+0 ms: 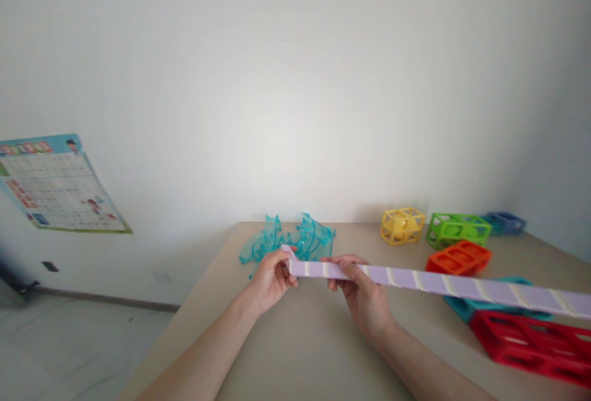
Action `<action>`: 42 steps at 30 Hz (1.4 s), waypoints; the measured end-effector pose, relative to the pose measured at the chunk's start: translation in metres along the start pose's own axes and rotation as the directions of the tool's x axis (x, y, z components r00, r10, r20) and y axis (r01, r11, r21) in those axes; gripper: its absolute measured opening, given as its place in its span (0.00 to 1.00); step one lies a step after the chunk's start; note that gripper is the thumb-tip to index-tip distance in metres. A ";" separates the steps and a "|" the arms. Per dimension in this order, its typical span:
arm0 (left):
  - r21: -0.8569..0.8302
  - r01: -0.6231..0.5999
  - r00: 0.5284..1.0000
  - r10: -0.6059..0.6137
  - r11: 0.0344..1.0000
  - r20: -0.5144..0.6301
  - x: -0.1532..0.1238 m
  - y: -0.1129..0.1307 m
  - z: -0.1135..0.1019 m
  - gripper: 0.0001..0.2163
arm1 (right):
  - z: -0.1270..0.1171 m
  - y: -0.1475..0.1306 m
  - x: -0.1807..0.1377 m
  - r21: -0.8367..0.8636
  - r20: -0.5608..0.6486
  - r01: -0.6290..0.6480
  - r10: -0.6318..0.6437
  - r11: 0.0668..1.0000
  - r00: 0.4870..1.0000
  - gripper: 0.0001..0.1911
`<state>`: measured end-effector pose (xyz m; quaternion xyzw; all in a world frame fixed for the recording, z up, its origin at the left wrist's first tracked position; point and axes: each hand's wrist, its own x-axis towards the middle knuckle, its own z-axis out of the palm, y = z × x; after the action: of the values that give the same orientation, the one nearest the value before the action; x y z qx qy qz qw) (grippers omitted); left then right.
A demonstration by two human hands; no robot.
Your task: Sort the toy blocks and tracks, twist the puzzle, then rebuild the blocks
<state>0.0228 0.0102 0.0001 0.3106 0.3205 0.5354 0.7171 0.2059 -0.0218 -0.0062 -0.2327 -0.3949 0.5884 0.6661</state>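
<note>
A long purple strip made of square tiles with pale joints stretches from the middle of the view to the right edge, held above the table. My left hand pinches its left end, where the last tile is bent upward. My right hand grips the strip a little further right, fingers curled over its top edge. Just behind my hands lies a pile of clear teal curved pieces.
On the beige table stand open frame blocks: yellow, green, blue, orange, teal and red. The table's left edge drops to the floor. A poster hangs on the wall at left.
</note>
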 end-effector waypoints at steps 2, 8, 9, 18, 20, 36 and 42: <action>-0.034 -0.059 0.998 0.059 0.998 0.012 0.000 0.001 0.000 0.09 | 0.000 0.000 0.002 0.030 -0.043 -0.006 0.007 1.000 0.999 0.06; -0.094 -0.278 0.955 0.286 0.956 0.077 0.001 0.002 -0.003 0.12 | -0.004 -0.001 0.009 0.095 -0.128 0.002 0.010 0.995 0.992 0.05; -0.088 -0.297 0.949 0.304 0.951 0.082 0.000 0.001 -0.003 0.13 | -0.004 -0.001 0.010 0.098 -0.131 0.002 0.011 0.995 0.991 0.05; 0.037 -0.402 0.909 0.394 0.915 0.137 -0.003 0.000 -0.003 0.15 | -0.004 -0.001 0.008 0.124 -0.152 0.002 0.017 0.992 0.988 0.06; 0.096 -0.417 0.904 0.401 0.904 0.149 -0.005 0.000 -0.001 0.15 | -0.005 -0.001 0.008 0.134 -0.156 -0.001 0.022 0.991 0.988 0.06; 0.429 -0.520 0.851 0.493 0.738 0.183 -0.015 -0.005 0.008 0.20 | -0.008 -0.003 0.009 0.163 -0.151 -0.007 0.032 0.987 0.988 0.06; 0.446 -0.525 0.840 0.525 0.725 0.136 -0.018 -0.006 0.012 0.20 | -0.008 -0.003 0.009 0.154 -0.146 -0.013 0.036 0.988 0.989 0.06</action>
<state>0.0316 -0.0094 0.0050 0.5513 0.3383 0.6228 0.4401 0.2140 -0.0128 -0.0063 -0.2288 -0.2951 0.6061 0.7023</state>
